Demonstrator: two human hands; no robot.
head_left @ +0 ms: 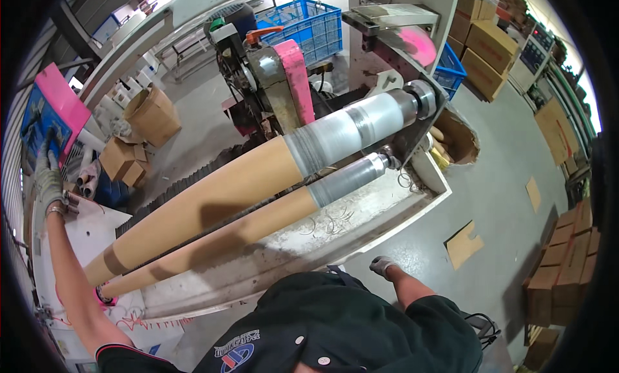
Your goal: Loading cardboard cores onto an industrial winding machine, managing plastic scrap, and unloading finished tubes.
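Note:
My left hand point(47, 176), in a grey work glove, reaches far out to the left onto a blue control panel point(35, 125) with a pink edge, fingers spread against its face. My right hand point(383, 265), also gloved, hangs low beside my hip near the front edge of the machine bed point(361, 225), fingers curled, holding nothing I can see. Between them lie two long brown cardboard tubes point(213, 199) on the machine's shafts, the upper one wrapped in clear film point(348, 131) near its right end, the lower ending in a grey metal shaft point(351, 177).
A cutting head with a pink guard point(293, 76) stands behind the tubes. Blue plastic crates point(309, 25) sit further back. Cardboard boxes point(490, 50) stack at the right and lower right point(564, 270); open boxes point(151, 115) and short cores lie at left. Cardboard scraps point(463, 244) litter the floor.

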